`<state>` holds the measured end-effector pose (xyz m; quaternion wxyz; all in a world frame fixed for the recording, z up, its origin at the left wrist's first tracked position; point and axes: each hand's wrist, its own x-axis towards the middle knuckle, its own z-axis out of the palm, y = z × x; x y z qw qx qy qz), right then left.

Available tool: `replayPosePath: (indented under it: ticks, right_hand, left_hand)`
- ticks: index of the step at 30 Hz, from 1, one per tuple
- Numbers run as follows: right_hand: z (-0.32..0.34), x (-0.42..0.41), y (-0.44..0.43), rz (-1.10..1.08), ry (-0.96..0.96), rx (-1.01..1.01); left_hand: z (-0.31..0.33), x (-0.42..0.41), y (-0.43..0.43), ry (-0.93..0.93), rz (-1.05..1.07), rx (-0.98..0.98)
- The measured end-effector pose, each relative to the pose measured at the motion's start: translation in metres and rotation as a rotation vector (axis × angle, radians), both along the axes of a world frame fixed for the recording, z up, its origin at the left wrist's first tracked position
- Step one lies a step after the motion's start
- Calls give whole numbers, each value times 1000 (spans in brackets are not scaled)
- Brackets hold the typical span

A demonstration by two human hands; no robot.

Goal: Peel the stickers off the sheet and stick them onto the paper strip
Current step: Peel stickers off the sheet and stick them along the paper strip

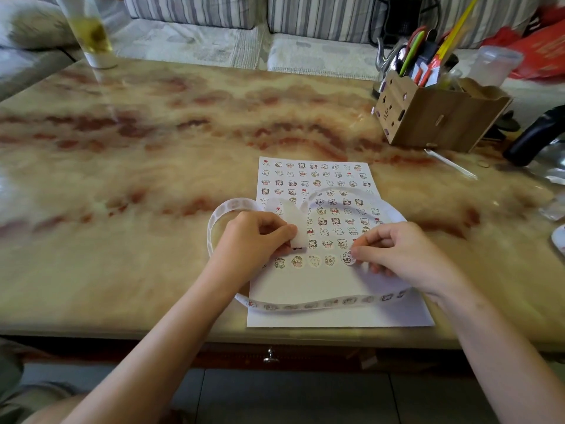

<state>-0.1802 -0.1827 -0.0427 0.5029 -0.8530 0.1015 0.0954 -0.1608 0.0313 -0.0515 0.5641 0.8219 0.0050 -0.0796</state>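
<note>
A white sticker sheet (pixel 318 185) printed with rows of small cartoon animals lies on the marble table, near its front edge. A long white paper strip (pixel 321 303) loops around the sheet, with several stickers along its near run. My left hand (pixel 253 240) pinches a curled-up white piece (pixel 295 223) of the strip or sheet over the sheet's left side. My right hand (pixel 400 252) pinches a round sticker (pixel 348 258) at its fingertips, just above the sheet's lower rows. The right hand's lower fingers press the strip beneath it.
A cardboard organiser (pixel 434 114) with pens and scissors stands at the back right, a black object (pixel 535 136) beside it. A tall glass bottle (pixel 87 35) stands at the back left. A thin white stick (pixel 449 163) lies right of the sheet. A sofa runs behind the table.
</note>
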Motion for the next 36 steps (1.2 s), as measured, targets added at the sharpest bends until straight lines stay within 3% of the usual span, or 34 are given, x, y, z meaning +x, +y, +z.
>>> replayPosePath:
  ticks: [36]
  right_hand:
    - [-17, 2, 2, 15, -127, -176]
  left_hand:
    - [-1, 0, 0, 22, 10, 43]
